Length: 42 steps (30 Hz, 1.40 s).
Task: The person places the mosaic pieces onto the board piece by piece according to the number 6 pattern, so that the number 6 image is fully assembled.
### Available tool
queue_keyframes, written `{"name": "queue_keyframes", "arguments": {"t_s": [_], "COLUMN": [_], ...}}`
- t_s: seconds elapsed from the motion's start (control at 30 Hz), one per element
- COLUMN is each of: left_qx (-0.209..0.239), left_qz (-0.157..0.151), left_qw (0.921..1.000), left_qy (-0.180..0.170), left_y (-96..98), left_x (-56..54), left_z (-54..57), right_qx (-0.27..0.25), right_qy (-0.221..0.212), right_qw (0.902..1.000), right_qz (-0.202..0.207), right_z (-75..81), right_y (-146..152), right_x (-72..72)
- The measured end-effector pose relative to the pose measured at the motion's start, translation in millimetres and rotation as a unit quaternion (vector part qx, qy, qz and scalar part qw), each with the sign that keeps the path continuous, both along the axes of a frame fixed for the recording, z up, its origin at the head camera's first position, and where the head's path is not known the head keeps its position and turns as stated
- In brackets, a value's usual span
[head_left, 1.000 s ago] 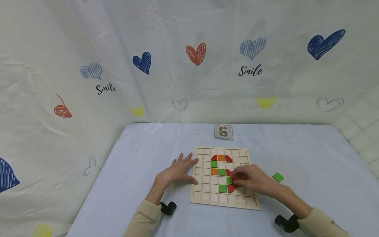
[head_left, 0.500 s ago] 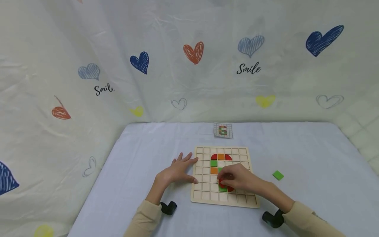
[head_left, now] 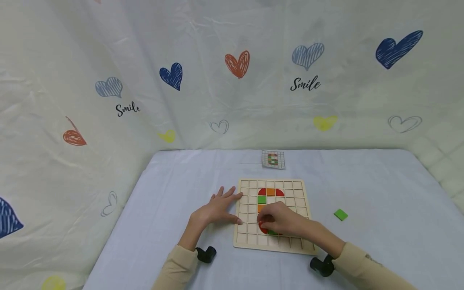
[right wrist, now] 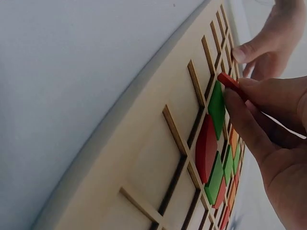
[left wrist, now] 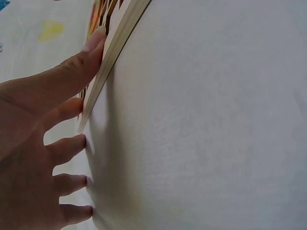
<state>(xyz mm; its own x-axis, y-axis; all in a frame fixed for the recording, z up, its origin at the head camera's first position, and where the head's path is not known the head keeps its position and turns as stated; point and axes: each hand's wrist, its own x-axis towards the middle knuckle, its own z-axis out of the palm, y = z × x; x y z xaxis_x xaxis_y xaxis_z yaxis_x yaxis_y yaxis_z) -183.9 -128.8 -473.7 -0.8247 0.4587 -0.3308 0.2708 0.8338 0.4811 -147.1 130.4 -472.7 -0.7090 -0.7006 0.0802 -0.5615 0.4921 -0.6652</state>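
Note:
A wooden grid board (head_left: 250,240) lies on the white-covered table, with red, orange and green tiles set in some of its squares. My right hand (head_left: 280,219) is over the board's lower middle and pinches a red tile (right wrist: 231,84) with one rounded corner between thumb and fingers. In the right wrist view that tile is tilted at a square beside a green tile (right wrist: 217,108). My left hand (head_left: 215,208) has its fingers spread, thumb and fingertips resting on the board's left edge (left wrist: 115,52). Several placed tiles are hidden under my right hand in the head view.
One loose green tile (head_left: 340,214) lies on the cloth right of the board. Behind the board is a small card (head_left: 273,160) printed with a coloured grid pattern. A white curtain (head_left: 203,100) with hearts hangs behind the table. Black wrist cameras sit on both sleeves.
My right hand has moved left across the board with the red tile, from the right side of the tile pattern to its lower left. The left hand has stayed put.

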Motion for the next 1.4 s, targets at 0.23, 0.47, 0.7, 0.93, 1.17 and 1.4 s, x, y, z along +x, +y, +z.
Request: {"name": "queue_keyframes", "arguments": {"t_s": [0.23,0.47,0.7,0.93,1.17,1.4], "left_qx": [0.0,-0.003,-0.001,0.004,0.005,0.009], "left_qz": [-0.003,-0.008,-0.01,-0.003,0.0,0.0], "left_qw": [1.0,1.0,0.9999,1.0,1.0,1.0], "left_qy": [-0.002,-0.001,-0.003,-0.007,-0.002,-0.003], "left_y": [0.2,0.4,1.0,1.2,0.8,1.6], "left_x": [0.2,-0.5,-0.5,-0.8,0.4,0.9], "left_z": [-0.5,1.1,4.2,4.7,1.0,4.2], "right_qx": [0.014,0.018,0.019,0.034,0.033,0.032], "right_qy": [-0.008,-0.007,0.02,0.024,0.037,0.038], "right_qw": [0.9998,0.9998,0.9996,0.9991,0.9983,0.9961], "right_qz": [-0.008,-0.003,0.007,-0.004,-0.031,-0.072], "right_z": [-0.5,-1.2,-0.8,1.6,2.8,-1.6], "right_y": [-2,-3,-4,-3,10,38], "right_x": [3.3,5.2,6.8,7.5,8.6,9.5]}}
